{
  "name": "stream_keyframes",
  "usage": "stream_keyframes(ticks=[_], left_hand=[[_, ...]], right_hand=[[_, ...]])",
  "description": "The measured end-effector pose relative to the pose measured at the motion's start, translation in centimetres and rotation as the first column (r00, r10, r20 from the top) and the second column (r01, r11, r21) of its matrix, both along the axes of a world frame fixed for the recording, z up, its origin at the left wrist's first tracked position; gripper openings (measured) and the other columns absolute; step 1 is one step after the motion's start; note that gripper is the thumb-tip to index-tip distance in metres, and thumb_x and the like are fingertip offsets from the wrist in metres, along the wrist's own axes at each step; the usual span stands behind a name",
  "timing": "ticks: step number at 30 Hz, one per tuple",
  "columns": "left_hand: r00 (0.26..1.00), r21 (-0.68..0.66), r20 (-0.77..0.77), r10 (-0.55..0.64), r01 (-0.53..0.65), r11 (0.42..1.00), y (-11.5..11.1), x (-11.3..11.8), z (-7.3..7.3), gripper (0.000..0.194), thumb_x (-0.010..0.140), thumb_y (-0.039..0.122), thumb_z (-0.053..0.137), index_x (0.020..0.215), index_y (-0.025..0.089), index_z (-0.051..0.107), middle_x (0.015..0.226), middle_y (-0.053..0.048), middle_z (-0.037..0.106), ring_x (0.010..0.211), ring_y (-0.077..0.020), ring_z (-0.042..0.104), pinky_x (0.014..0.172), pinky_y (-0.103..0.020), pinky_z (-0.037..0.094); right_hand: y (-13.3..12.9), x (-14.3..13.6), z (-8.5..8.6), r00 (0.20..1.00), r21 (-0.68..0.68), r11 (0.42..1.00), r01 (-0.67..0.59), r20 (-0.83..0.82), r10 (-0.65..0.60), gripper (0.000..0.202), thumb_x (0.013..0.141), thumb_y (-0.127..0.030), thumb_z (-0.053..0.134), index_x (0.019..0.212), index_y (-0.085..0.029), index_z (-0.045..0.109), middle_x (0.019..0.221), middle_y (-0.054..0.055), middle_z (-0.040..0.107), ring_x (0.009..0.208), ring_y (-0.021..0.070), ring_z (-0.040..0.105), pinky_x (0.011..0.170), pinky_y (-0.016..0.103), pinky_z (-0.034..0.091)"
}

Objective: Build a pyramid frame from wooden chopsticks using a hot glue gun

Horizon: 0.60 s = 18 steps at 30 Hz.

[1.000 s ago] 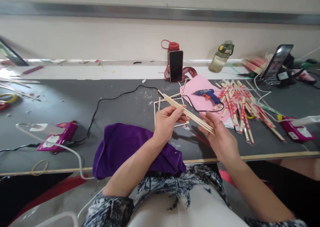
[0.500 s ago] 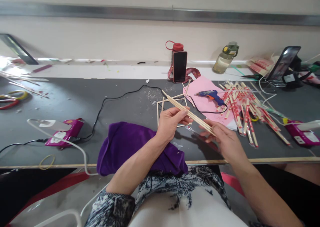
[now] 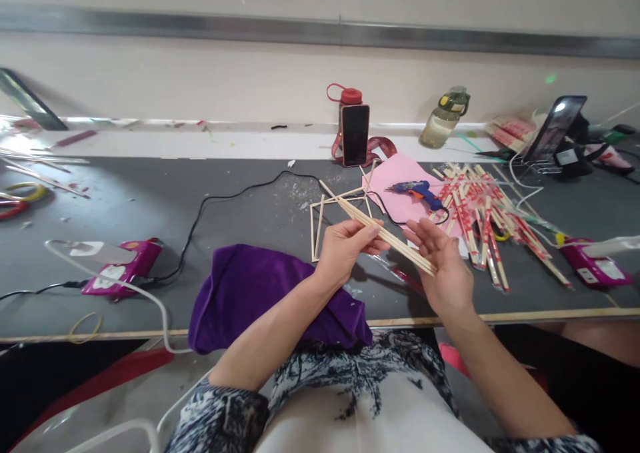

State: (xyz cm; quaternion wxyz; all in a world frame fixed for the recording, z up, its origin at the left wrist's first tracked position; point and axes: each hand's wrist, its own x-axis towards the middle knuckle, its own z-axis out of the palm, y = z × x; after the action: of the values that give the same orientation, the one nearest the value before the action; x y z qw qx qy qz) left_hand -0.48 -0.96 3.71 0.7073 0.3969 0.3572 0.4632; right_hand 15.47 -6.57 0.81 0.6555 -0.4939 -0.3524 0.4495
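My left hand (image 3: 345, 246) is closed around a small bundle of pale wooden chopsticks (image 3: 400, 243), thumb on top. They slant down to the right, and their lower ends meet the palm of my right hand (image 3: 447, 266). That hand is open, palm turned up with its fingers apart. Behind my left hand, a frame of joined chopsticks (image 3: 313, 230) rests on the grey table, partly hidden by the hand and bundle. A blue glue gun (image 3: 417, 190) lies on pink paper (image 3: 395, 173) beyond my right hand.
Several chopsticks in red-printed wrappers (image 3: 485, 220) are heaped at right. A purple cloth (image 3: 250, 293) lies under my left forearm. A phone (image 3: 355, 135) leans on a red-capped bottle. Magenta power strips (image 3: 125, 266) sit at both sides, and a black cord (image 3: 240, 190) crosses the table.
My right hand has turned palm up and its fingers have spread away from the lower ends of the chopsticks. My left hand still grips the bundle. The view has shifted slightly.
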Motion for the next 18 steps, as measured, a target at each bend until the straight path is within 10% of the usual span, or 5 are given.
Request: stream_keyframes(ticks=[8, 18], left_hand=[[1.0, 0.016, -0.008, 0.008, -0.008, 1.0, -0.1, -0.4, -0.4, 0.034, 0.068, 0.038, 0.073, 0.089, 0.011, 0.07, 0.068, -0.005, 0.071, 0.06, -0.0139, 0.068, 0.056, -0.02, 0.052], [0.999, 0.049, 0.038, -0.033, 0.031, 0.998, -0.5, -0.6, -0.4, 0.027, 0.071, 0.034, 0.072, 0.087, 0.012, 0.071, 0.066, -0.004, 0.07, 0.061, -0.0133, 0.068, 0.058, -0.02, 0.053]], right_hand=[[-1.7, 0.9, 0.4, 0.937, -0.277, 0.939, -0.203, 0.222, 0.268, 0.036, 0.082, -0.05, 0.056, 0.1, -0.02, 0.064, 0.067, 0.001, 0.063, 0.048, 0.0102, 0.052, 0.042, 0.022, 0.036], [-4.9, 4.2, -0.4, 0.894, -0.417, 0.904, -0.099, 0.361, 0.264, 0.032, 0.079, -0.044, 0.063, 0.101, -0.021, 0.067, 0.078, 0.004, 0.063, 0.056, 0.0124, 0.052, 0.042, 0.024, 0.038]])
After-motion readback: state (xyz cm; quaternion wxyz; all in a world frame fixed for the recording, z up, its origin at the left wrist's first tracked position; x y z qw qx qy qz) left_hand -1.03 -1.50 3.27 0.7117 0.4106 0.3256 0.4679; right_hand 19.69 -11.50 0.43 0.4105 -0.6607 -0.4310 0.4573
